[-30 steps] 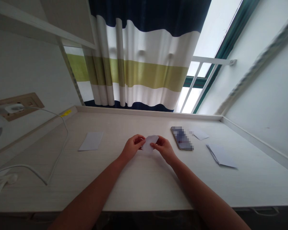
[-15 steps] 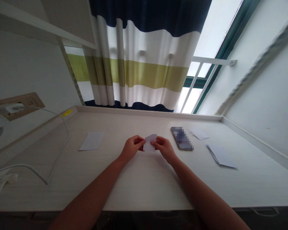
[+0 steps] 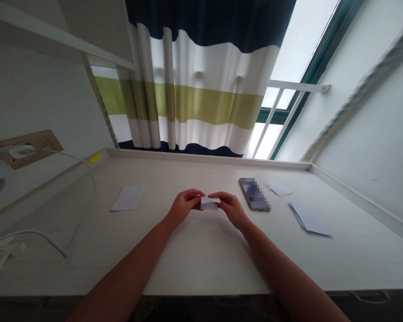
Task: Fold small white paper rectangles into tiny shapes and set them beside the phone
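Holding: small white paper piece [image 3: 210, 204] pinched between both hands, mid-bench, cannot tell if it touches the surface
Hands: left hand [image 3: 184, 208] grips the paper's left end, right hand [image 3: 231, 209] grips its right end, wrists angled inward
Fingers: narrow on the paper, left fingers [image 3: 191, 194] and right fingers [image 3: 218, 195] nearly meeting above it, exact finger placement partly hidden
Near right: phone [image 3: 254, 194] lying on the bench, just beside right hand, screen pixelated; small paper sheet [image 3: 280, 188] just past it; stack of folded paper sheets [image 3: 309, 219] further right
Near left: flat paper sheet [image 3: 127, 197] on the bench [image 3: 201, 255], well apart from left hand
Far left: white cable [image 3: 86, 219] running along the bench from wall socket plate [image 3: 23, 150]; white cloth [image 3: 0, 257] at the bench's left edge
Behind: striped curtain [image 3: 195, 96] in navy, white and olive, beside a bright window [image 3: 298, 49]
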Motion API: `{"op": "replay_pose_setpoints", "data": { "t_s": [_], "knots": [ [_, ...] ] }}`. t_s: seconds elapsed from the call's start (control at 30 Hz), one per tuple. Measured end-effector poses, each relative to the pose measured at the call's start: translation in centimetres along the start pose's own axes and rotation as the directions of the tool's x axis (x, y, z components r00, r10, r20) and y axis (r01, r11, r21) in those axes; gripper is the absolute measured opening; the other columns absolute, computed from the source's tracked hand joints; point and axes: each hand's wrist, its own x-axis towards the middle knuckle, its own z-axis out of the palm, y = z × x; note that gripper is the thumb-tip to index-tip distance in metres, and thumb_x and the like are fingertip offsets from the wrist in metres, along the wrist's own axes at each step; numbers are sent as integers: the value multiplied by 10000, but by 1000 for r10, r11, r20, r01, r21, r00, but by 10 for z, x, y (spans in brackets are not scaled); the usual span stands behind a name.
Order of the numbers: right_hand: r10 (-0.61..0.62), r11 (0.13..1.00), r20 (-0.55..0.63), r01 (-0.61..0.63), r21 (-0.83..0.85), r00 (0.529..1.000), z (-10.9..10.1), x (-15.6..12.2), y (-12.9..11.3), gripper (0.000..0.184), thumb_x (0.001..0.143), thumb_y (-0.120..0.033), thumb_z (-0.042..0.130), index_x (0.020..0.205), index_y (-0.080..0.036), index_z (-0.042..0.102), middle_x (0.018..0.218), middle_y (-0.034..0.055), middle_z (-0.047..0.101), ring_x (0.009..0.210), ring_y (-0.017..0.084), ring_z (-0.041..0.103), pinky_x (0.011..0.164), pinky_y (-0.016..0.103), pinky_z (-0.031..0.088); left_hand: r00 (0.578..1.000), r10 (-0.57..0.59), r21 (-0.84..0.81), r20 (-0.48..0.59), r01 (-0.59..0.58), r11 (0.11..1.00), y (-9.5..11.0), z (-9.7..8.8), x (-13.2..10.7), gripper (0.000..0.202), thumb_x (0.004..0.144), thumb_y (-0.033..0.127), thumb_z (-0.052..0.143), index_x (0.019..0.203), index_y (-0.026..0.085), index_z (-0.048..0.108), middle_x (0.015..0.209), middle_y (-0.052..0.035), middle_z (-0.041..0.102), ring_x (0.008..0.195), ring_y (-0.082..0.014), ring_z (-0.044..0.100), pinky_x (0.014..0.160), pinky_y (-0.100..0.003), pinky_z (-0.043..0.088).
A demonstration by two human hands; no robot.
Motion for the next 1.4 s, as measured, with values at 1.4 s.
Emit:
{"op": "replay_pose_setpoints", "data": {
  "t_s": [1.4],
  "knots": [
    [-32,964,-5,29,-266,999,3,0,4,139,682,-266,605,765,-168,658,528,-15,555,502,109,497,495,238,395,999,-9,173,-31,14,985,-7,2,1,240,637,346,645,666,109,648,558,-3,577,512,-103,538,524,-241,502]
  ]
}}
